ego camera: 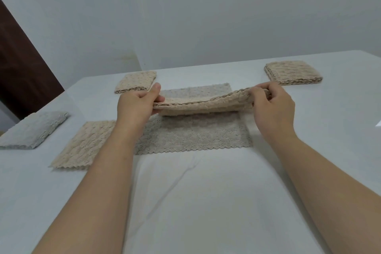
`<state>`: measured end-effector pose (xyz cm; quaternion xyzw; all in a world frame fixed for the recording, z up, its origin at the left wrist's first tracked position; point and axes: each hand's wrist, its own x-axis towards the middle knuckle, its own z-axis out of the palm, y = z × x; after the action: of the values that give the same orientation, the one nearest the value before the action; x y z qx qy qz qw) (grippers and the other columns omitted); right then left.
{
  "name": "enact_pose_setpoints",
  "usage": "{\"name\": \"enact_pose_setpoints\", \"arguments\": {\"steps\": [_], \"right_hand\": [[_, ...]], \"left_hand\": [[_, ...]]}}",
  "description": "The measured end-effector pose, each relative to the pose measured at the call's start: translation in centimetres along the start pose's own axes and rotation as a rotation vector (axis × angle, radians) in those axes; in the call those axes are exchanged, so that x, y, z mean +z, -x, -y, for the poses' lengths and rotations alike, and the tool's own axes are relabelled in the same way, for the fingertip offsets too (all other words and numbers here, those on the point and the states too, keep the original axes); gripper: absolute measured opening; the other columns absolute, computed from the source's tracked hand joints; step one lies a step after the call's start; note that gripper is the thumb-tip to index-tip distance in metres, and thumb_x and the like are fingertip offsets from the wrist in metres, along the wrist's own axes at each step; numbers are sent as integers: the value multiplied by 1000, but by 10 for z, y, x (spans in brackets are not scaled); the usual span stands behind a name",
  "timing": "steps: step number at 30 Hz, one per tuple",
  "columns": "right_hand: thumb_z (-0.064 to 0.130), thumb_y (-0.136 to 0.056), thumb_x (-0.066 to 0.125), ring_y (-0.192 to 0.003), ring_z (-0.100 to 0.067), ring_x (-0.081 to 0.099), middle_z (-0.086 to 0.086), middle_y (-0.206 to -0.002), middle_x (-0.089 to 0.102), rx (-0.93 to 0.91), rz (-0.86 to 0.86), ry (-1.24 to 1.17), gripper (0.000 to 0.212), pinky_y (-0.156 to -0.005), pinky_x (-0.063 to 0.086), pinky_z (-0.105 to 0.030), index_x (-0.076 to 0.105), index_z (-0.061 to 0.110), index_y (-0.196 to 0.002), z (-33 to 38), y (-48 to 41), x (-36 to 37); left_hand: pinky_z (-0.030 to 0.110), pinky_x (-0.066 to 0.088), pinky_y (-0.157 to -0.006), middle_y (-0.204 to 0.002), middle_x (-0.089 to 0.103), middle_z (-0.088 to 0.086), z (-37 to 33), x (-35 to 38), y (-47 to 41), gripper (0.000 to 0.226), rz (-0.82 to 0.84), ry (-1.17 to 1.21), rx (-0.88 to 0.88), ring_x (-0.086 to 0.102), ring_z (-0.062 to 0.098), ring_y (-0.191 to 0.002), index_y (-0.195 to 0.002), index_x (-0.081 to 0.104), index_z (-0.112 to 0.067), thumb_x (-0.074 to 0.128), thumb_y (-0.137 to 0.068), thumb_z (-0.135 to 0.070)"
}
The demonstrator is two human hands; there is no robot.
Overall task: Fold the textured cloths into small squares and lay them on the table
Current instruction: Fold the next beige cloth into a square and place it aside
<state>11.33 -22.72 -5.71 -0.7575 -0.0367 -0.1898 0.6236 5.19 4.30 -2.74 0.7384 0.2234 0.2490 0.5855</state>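
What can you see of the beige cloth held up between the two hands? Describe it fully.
The beige cloth is a nubbly, towel-like fabric with a wavy edge, folded into a long strip of layers. The left hand pinches one end, the right hand the other. It is lifted, right end slightly higher, above a flat greyish cloth; whether they touch is unclear.

Soft even light, faint shadows; slightly soft focus, wide-angle bending at edges.
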Motion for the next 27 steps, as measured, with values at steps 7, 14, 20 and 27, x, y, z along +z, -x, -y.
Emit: {"name": "enact_pose_setpoints", "arguments": {"steps": [7, 14, 20, 27], "right_hand": [[32, -91, 53, -78, -19, 60, -8, -84, 71, 69, -9, 27, 33, -66, 43, -23, 67, 4, -83, 2, 1, 1], [11, -85, 62, -84, -18, 68, 4, -93, 69, 220, 65, 108, 24, -58, 44, -27, 59, 24, -105, -8, -4, -5], [14, -85, 65, -82, -15, 63, -1, -97, 63, 261, 145, 213, 33, -58, 58, -34, 52, 23, -114, -11, -8, -9], [40, -98, 54, -90, -28, 54, -13, -108, 62, 188, 227, 476, 36, -66, 35, -34, 45, 15, -122, -13, -9, -13]], "left_hand": [[31, 54, -56, -87, 71, 7, 9, -2, -5, 25, 24, -23, -179, 64, 20, -70, -96, 60, -16, 83, -86, -22], [36, 57, -68, -93, 67, 13, 12, -2, -5, 30, 87, -149, -261, 66, 26, -74, -95, 55, -12, 83, -85, -12], [31, 57, -53, -93, 75, 15, 13, -2, -3, 39, 148, -287, -305, 72, 28, -74, -106, 66, 1, 78, -90, -32], [29, 55, -45, -80, 71, 17, 13, 3, 1, 49, 157, -405, -301, 66, 27, -60, -93, 65, 0, 66, -96, -49]]}}
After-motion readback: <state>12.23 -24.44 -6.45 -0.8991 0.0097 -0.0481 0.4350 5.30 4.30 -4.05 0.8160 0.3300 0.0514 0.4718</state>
